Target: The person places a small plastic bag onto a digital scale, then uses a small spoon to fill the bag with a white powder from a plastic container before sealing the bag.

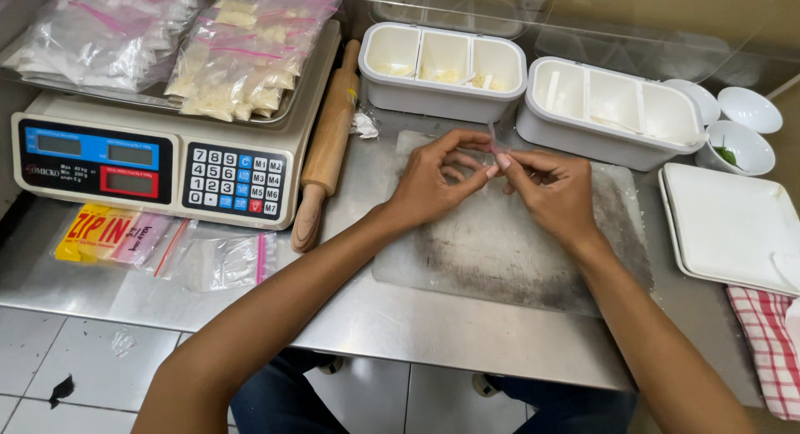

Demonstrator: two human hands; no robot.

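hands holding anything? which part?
Both the left hand and right hand pinch a small clear zip bag with a pink strip between their fingertips, above the cutting board. Which edge they grip is too small to tell.

Bare forearms, no sleeves; dark blue trousers; short unpainted fingernails.

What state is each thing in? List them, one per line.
Left hand: fingers pinching small clear bag.
Right hand: fingers pinching the same bag.
Rolling pin: lying beside the scale.
Scale: pan loaded with filled bags.
Left tub: open, part-filled.
Cutting board: bare, stained.
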